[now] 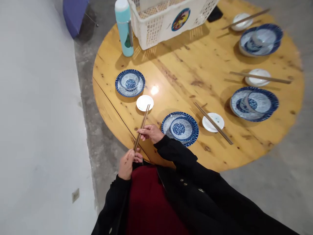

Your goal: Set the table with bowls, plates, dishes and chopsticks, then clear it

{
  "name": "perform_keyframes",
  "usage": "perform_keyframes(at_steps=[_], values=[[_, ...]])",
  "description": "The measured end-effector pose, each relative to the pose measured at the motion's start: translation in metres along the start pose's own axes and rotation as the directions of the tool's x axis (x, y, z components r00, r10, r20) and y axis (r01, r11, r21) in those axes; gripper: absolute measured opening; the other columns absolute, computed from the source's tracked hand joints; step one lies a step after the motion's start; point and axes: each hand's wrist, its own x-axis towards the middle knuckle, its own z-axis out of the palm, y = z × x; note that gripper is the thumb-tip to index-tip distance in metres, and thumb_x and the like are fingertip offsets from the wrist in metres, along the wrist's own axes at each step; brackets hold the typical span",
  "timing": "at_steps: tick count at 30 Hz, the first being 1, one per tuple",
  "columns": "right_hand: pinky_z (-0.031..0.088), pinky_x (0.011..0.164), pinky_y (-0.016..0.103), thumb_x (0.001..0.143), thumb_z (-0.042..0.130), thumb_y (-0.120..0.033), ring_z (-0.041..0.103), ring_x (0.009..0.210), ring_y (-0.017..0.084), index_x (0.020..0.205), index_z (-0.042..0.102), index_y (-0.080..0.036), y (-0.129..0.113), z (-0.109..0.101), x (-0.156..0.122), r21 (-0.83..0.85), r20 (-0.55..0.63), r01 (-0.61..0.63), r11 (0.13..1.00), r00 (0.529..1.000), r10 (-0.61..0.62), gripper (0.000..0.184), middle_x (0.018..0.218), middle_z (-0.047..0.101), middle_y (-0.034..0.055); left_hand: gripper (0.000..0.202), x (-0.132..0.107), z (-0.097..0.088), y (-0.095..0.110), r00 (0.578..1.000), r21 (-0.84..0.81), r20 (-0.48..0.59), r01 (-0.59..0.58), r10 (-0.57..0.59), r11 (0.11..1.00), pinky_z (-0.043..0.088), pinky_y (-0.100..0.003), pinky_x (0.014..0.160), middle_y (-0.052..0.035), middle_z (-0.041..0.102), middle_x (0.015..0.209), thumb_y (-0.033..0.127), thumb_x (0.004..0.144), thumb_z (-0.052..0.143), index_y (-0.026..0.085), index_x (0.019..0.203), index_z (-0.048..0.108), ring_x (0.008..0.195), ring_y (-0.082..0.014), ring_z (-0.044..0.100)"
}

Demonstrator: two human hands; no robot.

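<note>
A pair of brown chopsticks (142, 125) is held between my two hands, slanting up toward a small white saucer (144, 102). My left hand (127, 162) grips the near ends at the table's edge. Farther along, my right hand (151, 133) pinches the sticks near their middle. The far tips overlap the saucer's near rim; whether they touch it I cannot tell. Beyond the saucer, a blue-rimmed plate (119, 89) carries a small bowl (129, 81). Right of my right hand lies another blue-rimmed plate (193, 130) with a bowl (181, 128) on it.
On the round wooden table (171, 85), chopsticks (212, 122) rest across a white saucer (207, 125). More place settings stand along the right side. At the back are a turquoise bottle (124, 29) and a white plastic basket (154, 31). A white wall (41, 114) rises at left.
</note>
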Motion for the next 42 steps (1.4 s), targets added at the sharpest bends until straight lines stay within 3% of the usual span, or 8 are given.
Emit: perform_keyframes(at_steps=[6,13,18,23,28,38,42], values=[[0.051,0.044,0.019,0.052,0.087,-0.049,0.059,0.045,0.01,0.072,0.067,-0.011,-0.008,-0.005,0.015,0.082,-0.121,0.065,0.995,0.991,-0.055,0.047,0.052,0.064,0.0017,0.053,0.037,-0.015,0.017,0.992,0.004,0.098,0.082,-0.082,0.997,0.044,-0.023,0.057,-0.0031,0.065,0.07,0.061,0.08,0.064,0.012,0.098,0.064,0.056,-0.0107,0.059],[0.051,0.045,0.019,0.058,0.085,-0.042,0.056,0.044,0.008,0.067,0.062,-0.014,-0.033,-0.005,0.047,0.108,-0.332,0.163,0.981,0.936,-0.119,0.037,0.052,0.061,-0.0015,0.045,0.104,-0.03,0.049,0.966,0.116,0.237,0.079,-0.105,0.99,0.042,-0.022,0.053,-0.001,0.062,0.065,0.058,0.077,0.068,0.013,0.085,0.063,0.051,-0.0085,0.054],[0.052,0.048,0.019,0.066,0.078,-0.031,0.056,0.046,0.008,0.067,0.061,-0.015,-0.043,0.006,0.077,0.029,-0.494,0.228,0.973,0.85,-0.184,0.023,0.052,0.06,-0.0025,0.042,0.153,-0.042,0.068,0.944,0.155,0.311,0.061,-0.107,0.986,0.041,-0.021,0.051,-0.0002,0.062,0.063,0.056,0.079,0.067,0.014,0.082,0.062,0.049,-0.0078,0.052],[0.054,0.05,0.021,0.071,0.066,-0.021,0.06,0.05,0.011,0.075,0.063,-0.014,-0.054,0.012,0.104,-0.076,-0.671,0.199,0.977,0.714,-0.198,0.009,0.055,0.061,-0.0023,0.044,0.191,-0.05,0.079,0.91,0.165,0.396,0.063,-0.125,0.984,0.039,-0.021,0.047,-0.0005,0.062,0.062,0.057,0.078,0.066,0.014,0.08,0.062,0.047,-0.0072,0.05],[0.058,0.061,0.027,0.073,0.064,-0.023,0.066,0.06,0.016,0.09,0.067,-0.014,-0.052,0.007,0.123,-0.209,-0.778,0.068,0.976,0.592,-0.208,0.019,0.063,0.066,0.0003,0.045,0.21,-0.055,0.081,0.905,0.178,0.399,0.084,-0.15,0.98,0.036,-0.02,0.042,-0.0003,0.061,0.061,0.059,0.076,0.066,0.014,0.079,0.06,0.045,-0.0069,0.048],[0.058,0.073,0.033,0.078,0.063,-0.028,0.07,0.072,0.022,0.098,0.068,-0.015,-0.046,0.005,0.132,-0.336,-0.803,-0.087,0.938,0.546,-0.237,0.025,0.074,0.07,0.0054,0.047,0.222,-0.061,0.086,0.874,0.26,0.434,0.112,-0.219,0.959,0.039,-0.02,0.045,-0.0018,0.064,0.064,0.06,0.076,0.066,0.014,0.082,0.06,0.046,-0.0067,0.051],[0.057,0.078,0.036,0.078,0.062,-0.028,0.071,0.077,0.024,0.1,0.068,-0.013,-0.048,0.007,0.126,-0.369,-0.833,-0.157,0.916,0.493,-0.251,0.027,0.077,0.071,0.0074,0.051,0.224,-0.062,0.09,0.866,0.277,0.413,0.177,-0.284,0.944,0.042,-0.02,0.046,-0.0022,0.064,0.067,0.064,0.074,0.067,0.014,0.084,0.059,0.048,-0.0074,0.053]])
